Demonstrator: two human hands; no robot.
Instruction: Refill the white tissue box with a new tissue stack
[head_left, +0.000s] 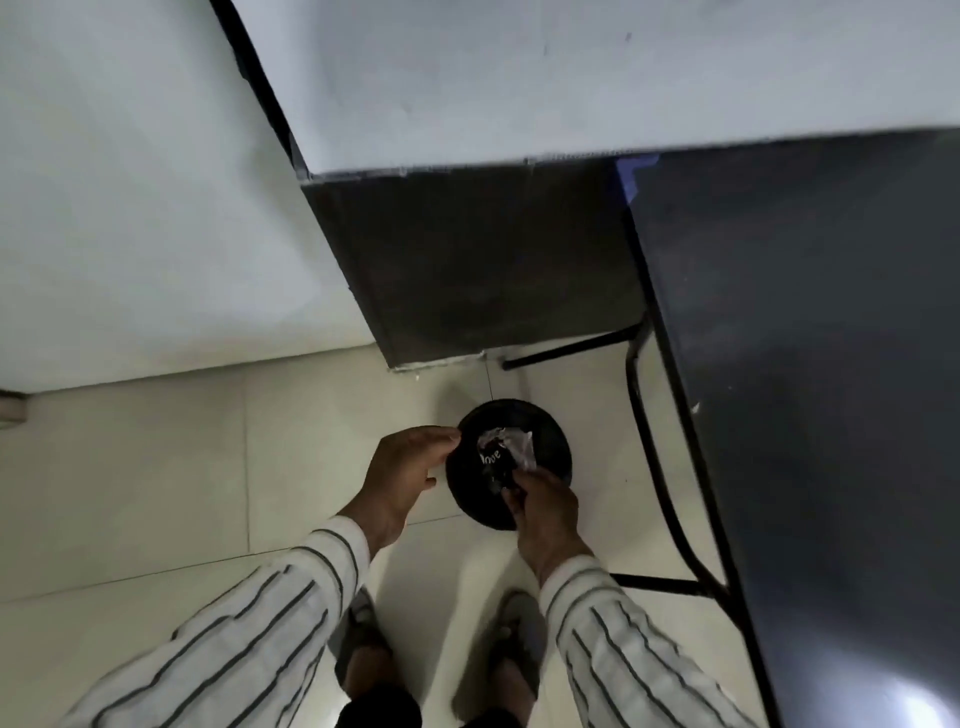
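A round black bin (545, 441) stands on the floor tiles below me. My right hand (545, 512) is over its near rim, pinching a crumpled clear plastic wrapper (506, 448) with dark print and white lettering, held above the bin's opening. My left hand (402, 475) hovers at the bin's left edge with its fingers curled loosely and nothing in it. Neither the white tissue box nor any tissue stack is in view.
A dark table (810, 415) with black metal legs (654, 467) runs along the right. A dark cabinet side (478, 270) under a white top (519, 78) stands ahead. A white wall (130, 208) is on the left. My feet in sandals (511, 654) stand on the pale tiles.
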